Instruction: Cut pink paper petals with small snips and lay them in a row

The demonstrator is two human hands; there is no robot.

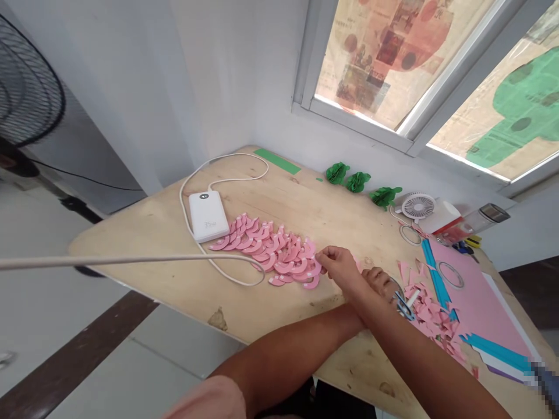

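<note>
Our right hand (343, 267) has thumb and finger pressed together at the edge of the curvy pink papers (285, 267) — we can't tell if they pinch one. Our left hand (381, 283) is by the blue scissors (405, 306) — its grip is hidden.

Curved cutouts (288, 250) pink; power bank (208, 216) white; strip (277, 161) green.

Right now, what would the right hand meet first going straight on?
Probably the pile of curved pink pieces, just ahead of the right hand; its height over them is hard to judge.
</note>
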